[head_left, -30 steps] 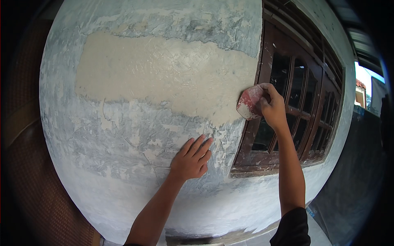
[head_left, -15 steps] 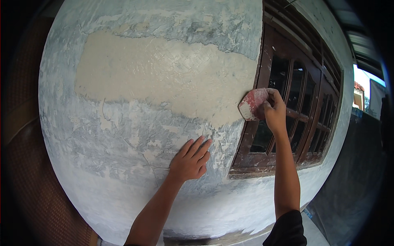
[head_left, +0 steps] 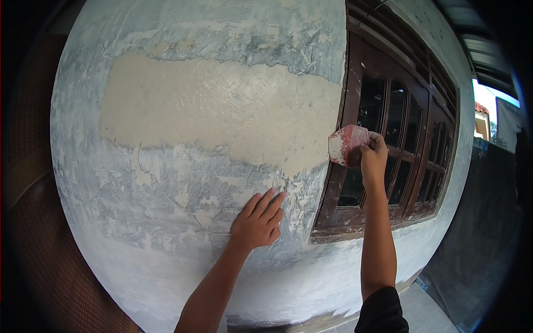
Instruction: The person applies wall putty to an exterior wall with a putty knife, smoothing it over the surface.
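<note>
My right hand (head_left: 374, 158) pinches a flat red putty scraper (head_left: 347, 145) by its right side. Pale residue coats much of the scraper, whose left edge is at the border between the wall and the window frame. Lower and to the left, my left hand (head_left: 260, 218) lies flat with spread fingers against the grey-white wall (head_left: 183, 194). Above it stretches a wide band of smooth beige putty (head_left: 216, 105), with fine ridges and ragged edges, reaching right to the window frame.
A dark brown wooden window (head_left: 397, 127) with several glass panes fills the wall's right part. Woven brown panelling (head_left: 41, 238) stands at the far left. Dark sheeting (head_left: 472, 233) hangs at the right, below a corrugated roof (head_left: 483, 53).
The scraper has turned in my right hand's grip, its left edge now more upright and slightly farther right against the window frame. My left hand stays on the same wall spot. The view has shifted slightly.
</note>
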Action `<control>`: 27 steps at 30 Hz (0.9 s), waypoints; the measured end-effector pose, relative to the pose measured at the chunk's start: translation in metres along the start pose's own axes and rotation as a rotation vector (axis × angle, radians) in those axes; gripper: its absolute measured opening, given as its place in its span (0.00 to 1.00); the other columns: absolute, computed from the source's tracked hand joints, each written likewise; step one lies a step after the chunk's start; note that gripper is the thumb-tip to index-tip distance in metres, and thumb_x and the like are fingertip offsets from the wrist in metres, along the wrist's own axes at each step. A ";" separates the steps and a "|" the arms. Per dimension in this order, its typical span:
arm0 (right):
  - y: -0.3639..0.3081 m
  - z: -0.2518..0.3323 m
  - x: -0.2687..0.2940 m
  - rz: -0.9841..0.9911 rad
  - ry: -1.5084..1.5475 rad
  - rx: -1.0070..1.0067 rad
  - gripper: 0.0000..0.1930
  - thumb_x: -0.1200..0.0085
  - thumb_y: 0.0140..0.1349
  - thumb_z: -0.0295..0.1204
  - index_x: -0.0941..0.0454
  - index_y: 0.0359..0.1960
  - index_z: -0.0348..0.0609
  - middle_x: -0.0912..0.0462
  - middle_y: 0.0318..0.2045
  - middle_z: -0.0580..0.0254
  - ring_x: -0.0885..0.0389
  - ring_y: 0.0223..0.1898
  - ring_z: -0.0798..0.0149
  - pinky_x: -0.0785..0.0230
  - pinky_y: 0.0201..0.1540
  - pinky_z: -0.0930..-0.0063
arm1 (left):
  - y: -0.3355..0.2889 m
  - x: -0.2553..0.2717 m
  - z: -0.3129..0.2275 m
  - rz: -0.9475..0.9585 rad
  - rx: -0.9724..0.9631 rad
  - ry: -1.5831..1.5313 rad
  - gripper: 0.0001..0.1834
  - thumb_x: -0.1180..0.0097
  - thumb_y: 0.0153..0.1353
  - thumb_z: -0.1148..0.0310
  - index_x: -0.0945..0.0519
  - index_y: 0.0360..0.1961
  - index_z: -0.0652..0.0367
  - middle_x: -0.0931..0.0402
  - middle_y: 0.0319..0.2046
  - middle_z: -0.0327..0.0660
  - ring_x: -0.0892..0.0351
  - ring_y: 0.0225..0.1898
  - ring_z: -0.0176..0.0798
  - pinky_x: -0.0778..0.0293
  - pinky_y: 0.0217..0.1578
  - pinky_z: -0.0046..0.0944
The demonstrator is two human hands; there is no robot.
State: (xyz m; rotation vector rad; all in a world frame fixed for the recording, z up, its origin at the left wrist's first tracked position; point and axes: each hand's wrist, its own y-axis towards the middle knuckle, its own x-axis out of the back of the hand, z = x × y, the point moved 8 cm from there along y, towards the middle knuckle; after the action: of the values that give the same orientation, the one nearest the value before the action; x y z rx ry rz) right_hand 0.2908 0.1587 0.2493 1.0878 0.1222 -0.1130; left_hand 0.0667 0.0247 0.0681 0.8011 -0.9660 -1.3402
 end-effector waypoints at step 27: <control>-0.032 0.001 -0.003 -0.193 0.021 0.023 0.15 0.52 0.53 0.17 0.24 0.44 0.32 0.16 0.34 0.56 0.20 0.35 0.68 0.30 0.43 0.77 | 0.002 -0.004 -0.002 0.039 -0.006 0.038 0.11 0.50 0.52 0.64 0.21 0.35 0.52 0.28 0.62 0.38 0.33 0.66 0.43 0.44 0.67 0.49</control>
State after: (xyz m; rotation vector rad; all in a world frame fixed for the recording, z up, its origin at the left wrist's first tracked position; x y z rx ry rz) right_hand 0.2831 0.1429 0.2222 1.0985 0.2448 -0.2767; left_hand 0.0694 0.0288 0.0688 0.7963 -0.9433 -1.2894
